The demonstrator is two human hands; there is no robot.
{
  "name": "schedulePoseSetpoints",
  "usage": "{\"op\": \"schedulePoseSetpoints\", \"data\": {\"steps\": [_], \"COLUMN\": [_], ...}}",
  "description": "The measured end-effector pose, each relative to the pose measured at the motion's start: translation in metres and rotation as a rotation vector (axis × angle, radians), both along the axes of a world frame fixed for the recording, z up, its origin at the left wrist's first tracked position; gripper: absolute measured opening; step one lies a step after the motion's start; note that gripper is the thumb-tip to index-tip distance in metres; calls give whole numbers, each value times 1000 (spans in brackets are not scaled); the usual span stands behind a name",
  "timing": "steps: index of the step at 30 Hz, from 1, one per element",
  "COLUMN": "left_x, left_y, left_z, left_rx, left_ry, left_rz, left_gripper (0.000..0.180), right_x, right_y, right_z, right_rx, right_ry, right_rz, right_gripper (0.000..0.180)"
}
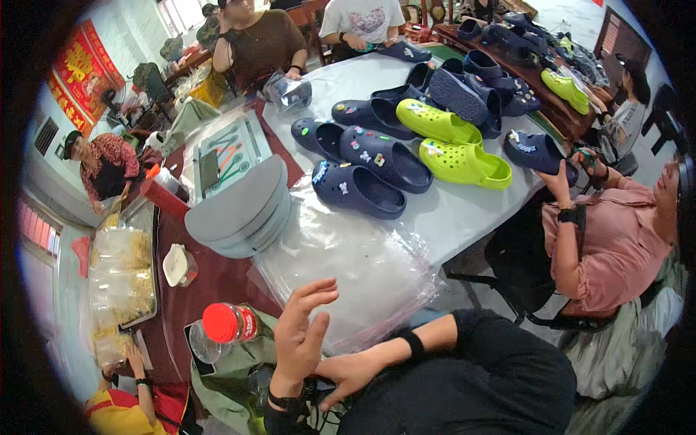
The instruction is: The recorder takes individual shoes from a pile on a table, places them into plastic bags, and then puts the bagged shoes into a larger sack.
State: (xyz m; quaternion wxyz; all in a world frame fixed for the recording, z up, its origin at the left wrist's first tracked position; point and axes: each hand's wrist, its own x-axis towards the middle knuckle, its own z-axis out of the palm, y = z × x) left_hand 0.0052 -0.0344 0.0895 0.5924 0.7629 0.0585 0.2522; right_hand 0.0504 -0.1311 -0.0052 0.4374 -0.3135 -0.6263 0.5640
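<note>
My left hand [301, 337] is raised, palm turned partly sideways, its fingers apart and holding nothing. A dark band circles its wrist. My right hand [351, 373] lies low against the left wrist, with its thumb spread from its fingers; the fingertips are partly hidden behind that wrist. Dark cables [326, 415] hang just below it. Beyond my hands lies a stack of clear plastic bags [348, 268]. Left of my left hand, a clear jar with a red lid [225, 322] lies tilted on green cloth [250, 370].
Dark blue clogs [359, 190] and lime-green clogs [467, 163] with charms cover the white table [442, 232]. Grey curved sheets [239, 210] and a lidded container [180, 265] are at left. At right, a seated person in pink [609, 239] holds a blue clog [538, 154]. Other people surround the tables.
</note>
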Motion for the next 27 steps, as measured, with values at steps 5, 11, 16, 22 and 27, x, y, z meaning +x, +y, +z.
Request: {"op": "schedulePoseSetpoints", "data": {"steps": [5, 11, 16, 22, 27], "left_x": [16, -22, -33, -39, -37], "left_y": [3, 4, -15, -19, -19], "left_z": [-28, -124, -158, -178, -180], "left_rx": [-358, 839, 1008, 1043, 1045], "left_ry": [-40, 440, 580, 649, 660], "left_rz": [55, 148, 104, 105, 125], "left_gripper": [20, 21, 34, 42, 46], "right_x": [39, 174, 332, 333, 332], "right_y": [-7, -15, -15, 8, 12], "right_z": [-4, -40, -83, -75, -71], "right_rx": [-33, -7, 5, -397, -621], "right_ry": [-110, -368, -991, -1348, -1154], "right_rz": [-55, -846, -1764, -1659, -1612], "right_gripper": [69, 22, 42, 64, 78]}}
